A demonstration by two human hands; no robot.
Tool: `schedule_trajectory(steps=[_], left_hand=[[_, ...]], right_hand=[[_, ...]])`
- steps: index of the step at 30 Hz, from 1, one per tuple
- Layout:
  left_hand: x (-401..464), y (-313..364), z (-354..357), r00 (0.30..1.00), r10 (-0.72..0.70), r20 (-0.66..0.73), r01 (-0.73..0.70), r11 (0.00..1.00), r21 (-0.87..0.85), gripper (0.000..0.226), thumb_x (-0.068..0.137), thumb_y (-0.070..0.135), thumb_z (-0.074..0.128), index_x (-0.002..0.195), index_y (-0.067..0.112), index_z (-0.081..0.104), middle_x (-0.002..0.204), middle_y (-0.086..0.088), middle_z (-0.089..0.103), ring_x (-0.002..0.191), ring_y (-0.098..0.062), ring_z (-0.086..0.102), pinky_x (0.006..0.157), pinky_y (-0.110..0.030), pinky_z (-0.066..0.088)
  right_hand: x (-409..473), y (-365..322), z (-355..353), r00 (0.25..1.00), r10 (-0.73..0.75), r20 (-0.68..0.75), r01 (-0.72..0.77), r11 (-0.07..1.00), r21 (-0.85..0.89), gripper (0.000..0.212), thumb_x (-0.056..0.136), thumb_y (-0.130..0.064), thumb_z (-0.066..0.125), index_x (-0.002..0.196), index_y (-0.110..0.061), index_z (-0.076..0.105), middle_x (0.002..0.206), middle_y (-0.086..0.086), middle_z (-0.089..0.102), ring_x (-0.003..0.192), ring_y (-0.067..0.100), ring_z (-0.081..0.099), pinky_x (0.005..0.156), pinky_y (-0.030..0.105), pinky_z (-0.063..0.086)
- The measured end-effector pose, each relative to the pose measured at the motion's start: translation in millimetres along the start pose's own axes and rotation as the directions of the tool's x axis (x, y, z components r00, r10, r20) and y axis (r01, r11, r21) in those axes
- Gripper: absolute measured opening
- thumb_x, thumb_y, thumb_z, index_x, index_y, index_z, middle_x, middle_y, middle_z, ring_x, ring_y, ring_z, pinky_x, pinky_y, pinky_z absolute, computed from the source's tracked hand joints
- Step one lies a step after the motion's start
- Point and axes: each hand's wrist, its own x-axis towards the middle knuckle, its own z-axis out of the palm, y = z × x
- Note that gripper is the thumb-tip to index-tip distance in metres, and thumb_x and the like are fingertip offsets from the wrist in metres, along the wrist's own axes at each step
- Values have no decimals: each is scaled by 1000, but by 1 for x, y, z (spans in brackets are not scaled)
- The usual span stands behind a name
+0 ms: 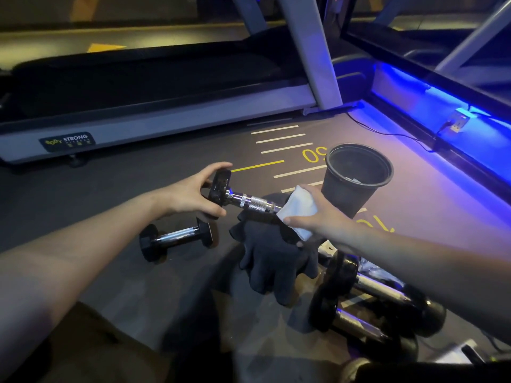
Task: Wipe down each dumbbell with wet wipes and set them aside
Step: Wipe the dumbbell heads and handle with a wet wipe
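Note:
My left hand [193, 193] grips the black end of a small dumbbell [249, 200] and holds it above the floor. Its chrome knurled handle points to the right. My right hand [318, 214] holds a white wet wipe [300, 210] wrapped over the dumbbell's other end, which is hidden by the wipe. A second small dumbbell [177, 239] lies on the floor below my left hand. Larger dumbbells [373, 305] with chrome handles lie at the lower right, partly under my right forearm.
A dark cloth [273, 261] lies crumpled on the floor under the held dumbbell. A black bin [356, 178] stands just beyond my right hand. A treadmill [166, 106] runs along the far side. A blue-lit ledge [442, 111] and a cable are at the right.

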Motion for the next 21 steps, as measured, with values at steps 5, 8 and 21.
schedule_trajectory(steps=[5, 8, 21], left_hand=[[-1, -1, 7, 999, -14, -29, 15, 999, 47, 93, 77, -4, 81, 145, 39, 34, 131, -15, 54, 88, -9, 66, 72, -21, 60], [-3, 2, 11, 998, -37, -47, 39, 998, 47, 90, 77, -1, 82, 143, 36, 34, 126, -19, 55, 88, -24, 65, 70, -36, 64], [-51, -14, -27, 970, 55, -239, -21, 990, 142, 96, 67, 12, 92, 141, 35, 34, 129, 2, 54, 110, -20, 62, 92, -23, 51]], right_hand=[[0, -1, 11, 999, -36, -12, 36, 998, -56, 89, 73, -19, 88, 136, -52, 33, 117, -17, 45, 83, 43, 71, 62, 59, 60], [2, -1, 18, 997, -35, -68, 28, 995, -92, 82, 75, -10, 78, 128, -53, 34, 111, -4, 51, 79, 42, 71, 60, 57, 61], [14, -49, 63, 946, -279, -165, 188, 886, -423, 72, 73, -8, 71, 122, -46, 33, 81, -10, 58, 65, 4, 56, 56, 19, 48]])
